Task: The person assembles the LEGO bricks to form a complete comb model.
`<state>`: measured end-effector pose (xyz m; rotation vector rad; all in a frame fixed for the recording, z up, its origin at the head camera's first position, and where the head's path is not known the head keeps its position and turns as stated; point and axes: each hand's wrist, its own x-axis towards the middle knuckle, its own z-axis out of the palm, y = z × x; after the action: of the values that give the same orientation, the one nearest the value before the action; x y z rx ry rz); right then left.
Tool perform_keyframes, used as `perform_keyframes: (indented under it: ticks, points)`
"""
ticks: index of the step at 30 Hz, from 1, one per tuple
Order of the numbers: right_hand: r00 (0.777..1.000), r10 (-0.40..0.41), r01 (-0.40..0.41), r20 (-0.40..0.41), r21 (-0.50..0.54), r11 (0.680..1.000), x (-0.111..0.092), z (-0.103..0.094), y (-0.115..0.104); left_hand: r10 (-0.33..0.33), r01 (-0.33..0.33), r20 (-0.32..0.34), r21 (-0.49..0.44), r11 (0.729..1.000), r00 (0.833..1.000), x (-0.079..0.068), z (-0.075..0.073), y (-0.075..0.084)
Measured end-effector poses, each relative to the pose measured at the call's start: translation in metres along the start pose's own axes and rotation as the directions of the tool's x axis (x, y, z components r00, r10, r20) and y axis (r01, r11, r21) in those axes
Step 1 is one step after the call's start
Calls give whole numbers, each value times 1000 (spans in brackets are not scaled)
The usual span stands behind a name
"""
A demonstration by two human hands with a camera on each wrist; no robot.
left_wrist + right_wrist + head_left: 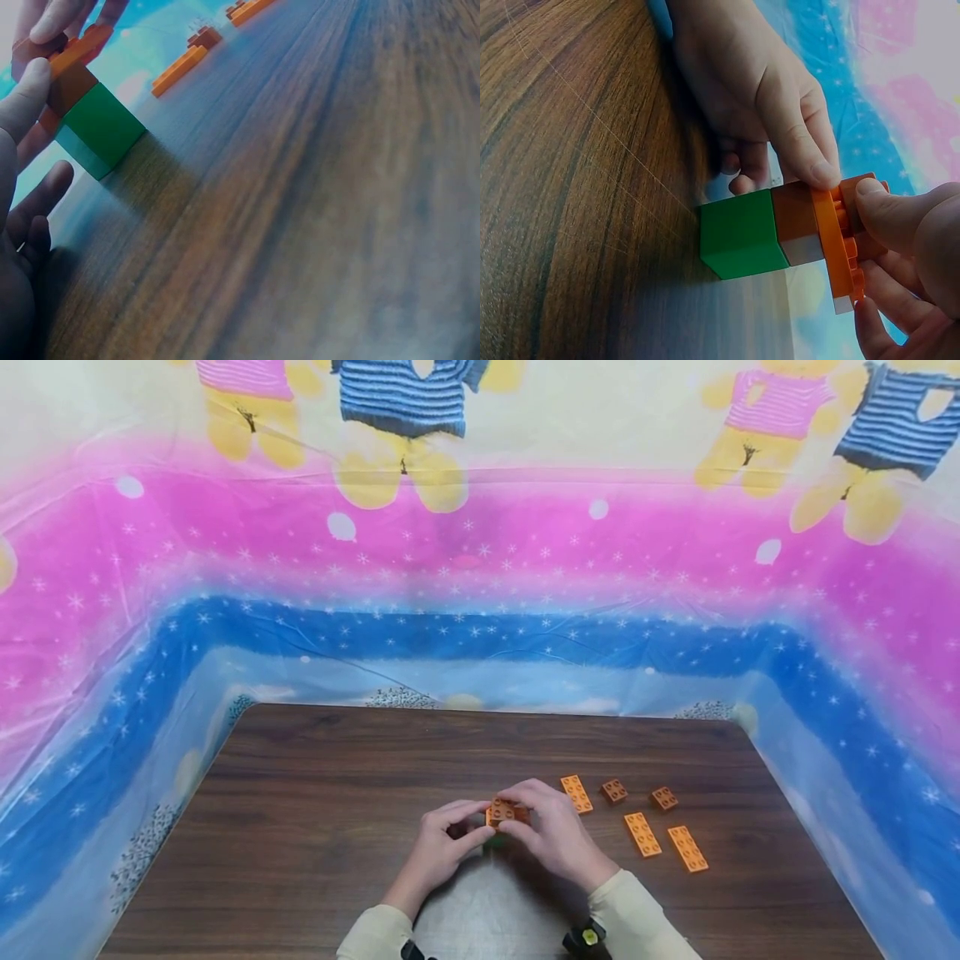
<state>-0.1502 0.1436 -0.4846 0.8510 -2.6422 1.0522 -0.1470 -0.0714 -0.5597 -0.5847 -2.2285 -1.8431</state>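
Observation:
A short tower stands on the table: a green block at the bottom, a brown brick on it, and a long orange brick lying across the top. Over one end of the orange brick is another brown brick, pinched between thumb and fingers of my right hand. My left hand steadies the tower from the left, thumb and fingers pinching the end of the orange brick. Its lower fingers hang loosely beside the green block.
Right of the tower lie three loose orange bricks, one near the right hand, one in the middle and one outermost. Two small brown bricks, a left one and a right one, lie behind them. A printed cloth surrounds the wooden table.

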Motion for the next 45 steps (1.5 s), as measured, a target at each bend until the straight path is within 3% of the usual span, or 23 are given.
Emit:
perform_keyframes:
  ticks: [28,45]
  points:
    - [998,-17,16,57,19,1000,5,-2,-2,5,-5,-9,-7,1000,1000,-1,0,-2]
    - [995,-49,47,82,28,998,7,-3,-4,61,-61,-9,-17,998,998,0,1,-5]
